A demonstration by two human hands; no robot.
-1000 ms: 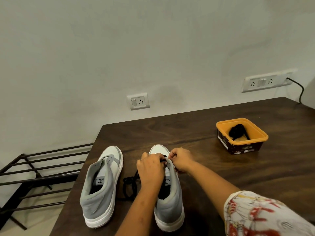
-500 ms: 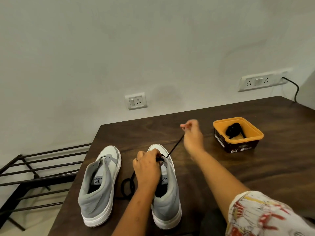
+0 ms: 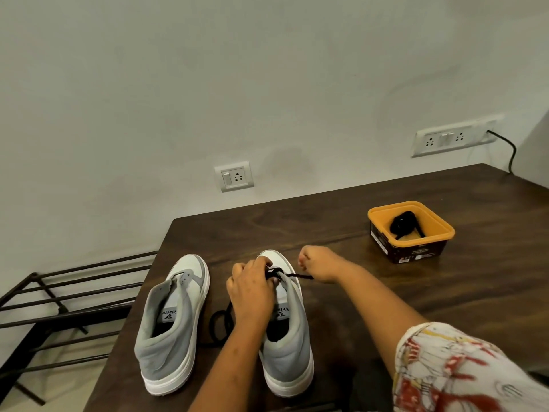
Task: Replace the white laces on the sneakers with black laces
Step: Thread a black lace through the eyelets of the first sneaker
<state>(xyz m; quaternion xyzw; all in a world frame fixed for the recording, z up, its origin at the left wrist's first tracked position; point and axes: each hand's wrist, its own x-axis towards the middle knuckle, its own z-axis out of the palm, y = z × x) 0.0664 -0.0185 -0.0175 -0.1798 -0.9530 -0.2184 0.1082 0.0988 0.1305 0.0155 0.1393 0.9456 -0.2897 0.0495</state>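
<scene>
Left sneaker (image 3: 175, 319) carries no lace. The slack of the black lace (image 3: 219, 322) is coiled on the table (image 3: 445, 292) between the pair. Our left hand (image 3: 252, 289) curls over the lace crossing at the right sneaker's (image 3: 286, 346) front eyelets. The free stretch runs from there toward 3 o'clock into our right hand (image 3: 319, 264), fingers closed on it. We judge this the nearer hand for threading. Half a second ago it was pulled far out toward 1 o'clock; it has come back close.
</scene>
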